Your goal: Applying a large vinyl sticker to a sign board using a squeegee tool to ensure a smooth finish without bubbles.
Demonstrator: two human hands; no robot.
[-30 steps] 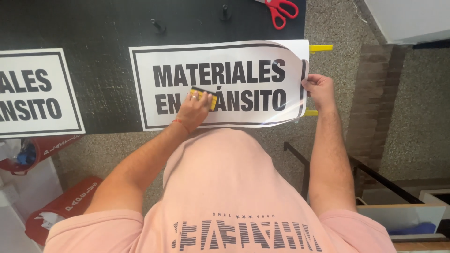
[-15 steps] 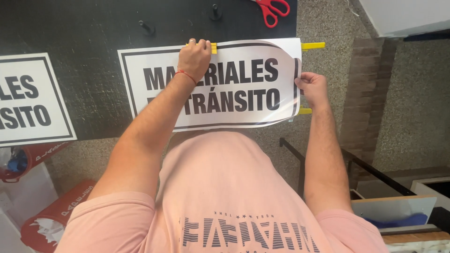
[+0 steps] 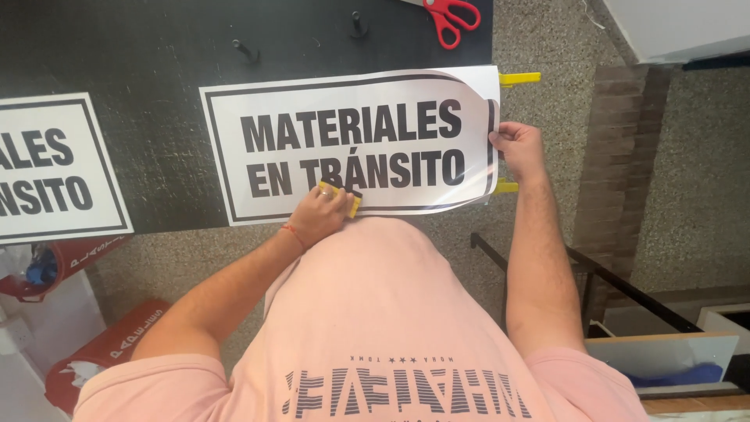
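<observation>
A white sign (image 3: 351, 101) with a black border and black lettering lies flat on the black table (image 3: 141, 47). My left hand (image 3: 319, 216) presses a small yellow squeegee (image 3: 344, 195) against the sign's near edge, just below the lettering. My right hand (image 3: 517, 148) pinches the sign's right edge, where the sheet curls up off the table. Two yellow strips (image 3: 519, 78) stick out from under that right edge.
A second white sign (image 3: 47, 168) lies at the left on the same table. Red scissors (image 3: 449, 16) and two black pegs (image 3: 246, 51) sit at the far side. Red bags (image 3: 109, 344) rest on the speckled floor at the lower left. A dark metal frame (image 3: 617, 285) stands at the right.
My left hand has slid the yellow squeegee from the sign's far edge down to its near edge. My right hand keeps its hold on the right edge.
</observation>
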